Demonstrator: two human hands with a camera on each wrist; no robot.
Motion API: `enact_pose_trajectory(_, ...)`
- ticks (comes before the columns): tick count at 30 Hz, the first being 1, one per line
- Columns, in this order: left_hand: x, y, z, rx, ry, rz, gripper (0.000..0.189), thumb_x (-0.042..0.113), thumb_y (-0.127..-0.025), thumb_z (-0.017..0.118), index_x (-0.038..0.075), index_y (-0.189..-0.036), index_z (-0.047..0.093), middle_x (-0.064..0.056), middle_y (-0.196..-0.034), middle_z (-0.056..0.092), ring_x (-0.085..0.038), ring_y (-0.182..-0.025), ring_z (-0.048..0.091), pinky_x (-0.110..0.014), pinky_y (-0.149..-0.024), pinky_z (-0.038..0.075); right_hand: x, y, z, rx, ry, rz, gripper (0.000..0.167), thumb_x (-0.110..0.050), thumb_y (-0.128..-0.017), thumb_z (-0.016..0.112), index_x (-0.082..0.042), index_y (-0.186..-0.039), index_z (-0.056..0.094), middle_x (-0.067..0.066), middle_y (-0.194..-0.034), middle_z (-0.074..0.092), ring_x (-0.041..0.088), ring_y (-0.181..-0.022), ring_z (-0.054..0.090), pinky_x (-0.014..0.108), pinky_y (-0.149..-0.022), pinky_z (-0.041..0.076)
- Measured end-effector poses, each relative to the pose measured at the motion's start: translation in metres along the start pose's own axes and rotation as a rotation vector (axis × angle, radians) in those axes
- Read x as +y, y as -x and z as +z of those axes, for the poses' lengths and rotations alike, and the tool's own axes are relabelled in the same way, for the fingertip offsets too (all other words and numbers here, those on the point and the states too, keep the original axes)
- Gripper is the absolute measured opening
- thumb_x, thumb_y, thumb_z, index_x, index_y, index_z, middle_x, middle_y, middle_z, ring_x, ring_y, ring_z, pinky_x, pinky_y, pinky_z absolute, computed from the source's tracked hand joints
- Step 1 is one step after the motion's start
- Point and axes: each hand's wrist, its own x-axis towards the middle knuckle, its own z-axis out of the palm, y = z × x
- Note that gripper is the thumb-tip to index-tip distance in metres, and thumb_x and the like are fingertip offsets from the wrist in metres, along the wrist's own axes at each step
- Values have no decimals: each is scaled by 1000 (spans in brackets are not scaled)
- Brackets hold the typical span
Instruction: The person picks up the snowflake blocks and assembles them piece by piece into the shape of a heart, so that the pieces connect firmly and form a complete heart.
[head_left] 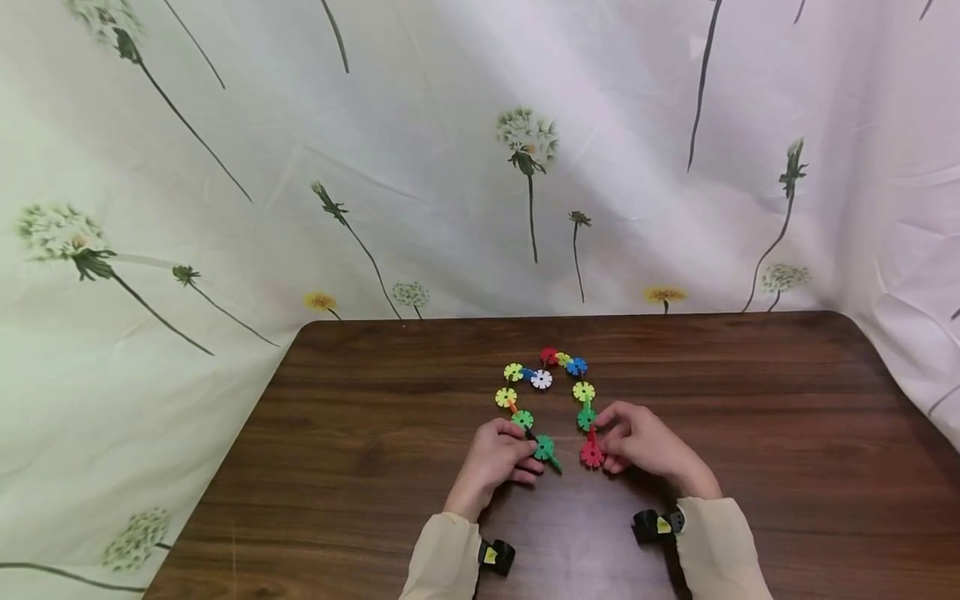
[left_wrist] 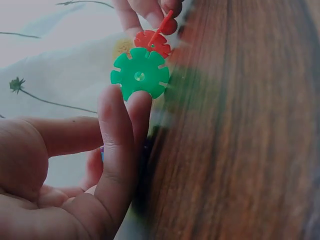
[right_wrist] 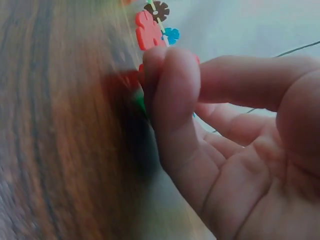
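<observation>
A chain of notched plastic snowflake discs in several colours is laid out in a loop on the table, its two ends toward me. My left hand pinches the left end of the chain, at a green disc that faces the left wrist camera. At the right end, my right hand grips the chain beside a red disc. Its fingertips cover part of the red piece in the right wrist view. A gap separates the green end from the red end.
The brown wood-grain table ends at a far edge against a white curtain printed with dandelions. Both wrists carry a black camera strap.
</observation>
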Motion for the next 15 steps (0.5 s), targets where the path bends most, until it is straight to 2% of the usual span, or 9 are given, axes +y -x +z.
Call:
enact_pose_trajectory(7, -1, 0, -1, -8, 7, 28, 26, 0, -90, 62, -8, -109, 47, -20, -90, 69, -22, -69, 72, -36, -61, 60, -2, -1, 1, 20, 24, 1, 24, 3, -88, 55, 10, -110, 51, 11, -73, 66, 18, -60, 65, 33, -57, 58)
enact_pose_trajectory(11, -2, -1, -2, -11, 23, 27, 25, -1, -89, 62, -8, -108, 47, -19, -88, 69, -21, -69, 72, -35, -61, 60, -3, 0, 0, 79, 62, 11, 20, -4, -91, 59, 7, -106, 54, 12, -76, 64, 18, -61, 63, 31, -56, 57)
enact_pose_trajectory(15, -4, -3, -3, -15, 55, 26, 23, -3, -88, 61, -8, -106, 47, -15, -85, 68, -18, -67, 71, -33, -61, 60, -6, -2, 4, 134, 60, 28, 26, -15, -92, 64, 6, -104, 55, 11, -77, 65, 17, -61, 62, 31, -56, 57)
